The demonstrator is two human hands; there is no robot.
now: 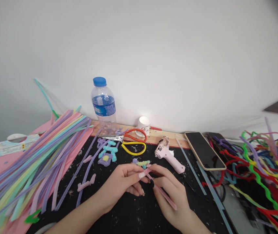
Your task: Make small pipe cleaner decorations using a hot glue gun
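A pink pipe cleaner [165, 197] runs between my two hands over the black mat. My left hand [126, 182] pinches one end between thumb and fingertips. My right hand [172, 193] is closed on the same strip, whose tail slants down across the palm side. Just beyond the fingertips lies a small coiled piece in yellow-green and purple [141, 163]. Left of it sits a twisted turquoise shape [110, 149] joined to a purple piece with a yellow middle [105, 159]. Scissors [134, 141] with red and yellow handles rest behind, and a pink glue gun [169, 156] lies to the right.
Pastel pipe cleaners [38, 159] are heaped on pink sheeting at left. A plastic bottle [104, 107] and a white paper cup [144, 125] stand by the wall. A phone [204, 151], clear glue sticks [192, 167] and tangled bright pipe cleaners [263, 172] occupy the right.
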